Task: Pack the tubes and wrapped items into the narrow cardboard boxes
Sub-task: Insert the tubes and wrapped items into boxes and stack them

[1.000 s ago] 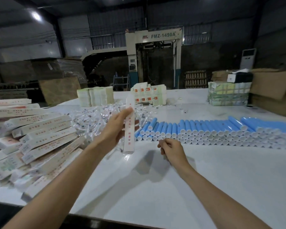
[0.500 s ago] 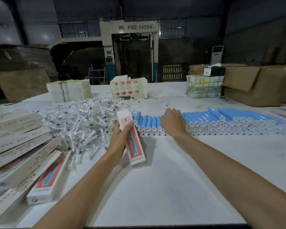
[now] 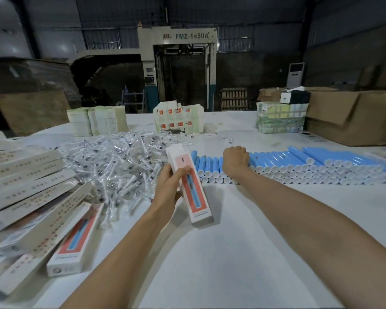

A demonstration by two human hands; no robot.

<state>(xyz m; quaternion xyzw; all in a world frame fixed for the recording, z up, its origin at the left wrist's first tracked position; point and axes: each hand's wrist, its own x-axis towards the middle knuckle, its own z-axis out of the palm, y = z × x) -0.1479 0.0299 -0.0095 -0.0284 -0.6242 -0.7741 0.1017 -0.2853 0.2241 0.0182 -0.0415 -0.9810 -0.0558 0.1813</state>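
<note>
Blue tubes (image 3: 299, 160) lie packed in a long row across the table (image 3: 232, 264), white caps toward the person; the right hand (image 3: 234, 162) sits on the row near its left end, knuckles up, fingers curled over the far side and hidden; I cannot tell whether it has closed on a tube or only rests there.

Risks, as I judge them: the row is tight and partly stacked, so lifting one tube could drag its neighbours and set them rolling; the box (image 3: 188, 186) is held by one hand alone at its middle, so a tube pushed in off-line could catch on the mouth and twist the box in the grip; whether the far end is open I cannot tell; the wrapped items (image 3: 112, 161) are slick and heaped, and picking one up could scatter others.

The left hand (image 3: 168, 189) clasps the box, thumb across the orange front face, fingers behind; the box slants up and away from the palm; its far end stands just beside the leftmost tubes, close to the right hand; its near end hangs low over the table, touching or not I cannot say; the wrapped items lie just left of this hand; a stack (image 3: 31, 175) of similar boxes lies further left.
</note>
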